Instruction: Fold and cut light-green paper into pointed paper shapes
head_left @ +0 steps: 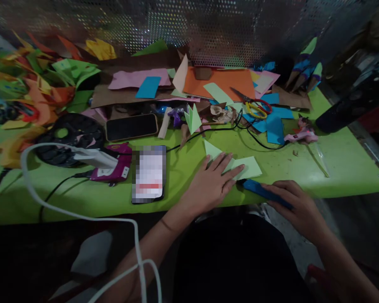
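Your left hand (210,181) lies flat, fingers spread, on the pale green paper (249,167) near the table's front edge. Your right hand (298,206) is closed around the blue cutter (262,191), its tip just beside the paper. Beyond your left hand stands a folded green paper piece (193,119); farther out, scissors (257,109) lie among blue scraps (274,128) on the green table (183,168).

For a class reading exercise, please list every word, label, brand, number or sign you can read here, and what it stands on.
No text can be read.
Lit phone: screen pixelated, unreadable.
Purple socket block: no legible marking.
Blue cutter: no legible marking.
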The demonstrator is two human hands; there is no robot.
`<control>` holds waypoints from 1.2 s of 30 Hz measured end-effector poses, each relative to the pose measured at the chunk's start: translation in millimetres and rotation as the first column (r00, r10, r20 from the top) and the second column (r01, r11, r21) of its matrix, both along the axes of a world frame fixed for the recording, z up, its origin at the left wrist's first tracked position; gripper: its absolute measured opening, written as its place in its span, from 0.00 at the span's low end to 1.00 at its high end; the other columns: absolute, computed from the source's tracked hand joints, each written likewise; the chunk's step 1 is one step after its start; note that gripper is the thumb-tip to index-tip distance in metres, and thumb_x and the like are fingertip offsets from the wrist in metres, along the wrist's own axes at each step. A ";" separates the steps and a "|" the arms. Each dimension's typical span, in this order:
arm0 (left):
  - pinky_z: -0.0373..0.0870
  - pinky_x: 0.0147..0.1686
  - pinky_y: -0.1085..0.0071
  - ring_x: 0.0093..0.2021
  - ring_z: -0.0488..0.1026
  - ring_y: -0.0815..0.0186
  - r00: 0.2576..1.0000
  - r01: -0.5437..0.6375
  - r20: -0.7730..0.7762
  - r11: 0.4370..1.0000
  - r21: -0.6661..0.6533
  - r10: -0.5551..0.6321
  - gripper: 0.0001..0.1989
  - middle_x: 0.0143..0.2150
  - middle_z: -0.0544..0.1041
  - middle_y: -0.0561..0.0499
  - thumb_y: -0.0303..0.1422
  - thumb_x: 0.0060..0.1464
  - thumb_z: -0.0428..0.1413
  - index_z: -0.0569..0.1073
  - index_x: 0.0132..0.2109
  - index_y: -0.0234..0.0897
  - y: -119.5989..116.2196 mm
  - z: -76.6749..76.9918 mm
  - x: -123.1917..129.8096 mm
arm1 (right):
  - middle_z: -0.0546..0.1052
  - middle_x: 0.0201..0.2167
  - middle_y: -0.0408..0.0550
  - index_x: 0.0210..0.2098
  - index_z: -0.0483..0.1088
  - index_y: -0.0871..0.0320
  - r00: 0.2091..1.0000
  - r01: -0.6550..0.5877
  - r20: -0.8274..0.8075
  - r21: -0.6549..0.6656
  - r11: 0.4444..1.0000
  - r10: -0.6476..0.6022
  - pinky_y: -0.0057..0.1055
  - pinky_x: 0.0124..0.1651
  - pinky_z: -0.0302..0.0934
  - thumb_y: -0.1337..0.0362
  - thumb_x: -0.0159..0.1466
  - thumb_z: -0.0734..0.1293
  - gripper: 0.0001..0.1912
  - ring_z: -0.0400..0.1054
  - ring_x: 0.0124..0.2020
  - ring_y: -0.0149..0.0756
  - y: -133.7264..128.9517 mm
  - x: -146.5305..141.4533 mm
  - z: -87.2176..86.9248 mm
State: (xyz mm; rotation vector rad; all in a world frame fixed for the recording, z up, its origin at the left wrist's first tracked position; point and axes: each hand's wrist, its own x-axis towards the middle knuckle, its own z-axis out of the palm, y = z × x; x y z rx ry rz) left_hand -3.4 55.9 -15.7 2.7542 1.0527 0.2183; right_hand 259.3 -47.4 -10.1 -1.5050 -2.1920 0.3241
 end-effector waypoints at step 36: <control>0.51 0.68 0.53 0.73 0.46 0.62 1.000 0.022 -0.002 0.997 -0.074 -0.022 0.25 0.74 0.49 0.54 0.36 0.70 0.39 0.52 0.71 0.52 17.3 0.7 -25.0 | 0.73 0.45 0.51 0.59 0.67 0.48 0.999 -0.034 -0.004 -0.012 0.999 0.034 0.36 0.45 0.69 0.64 0.68 0.65 0.20 0.70 0.45 0.39 -0.6 -19.8 2.0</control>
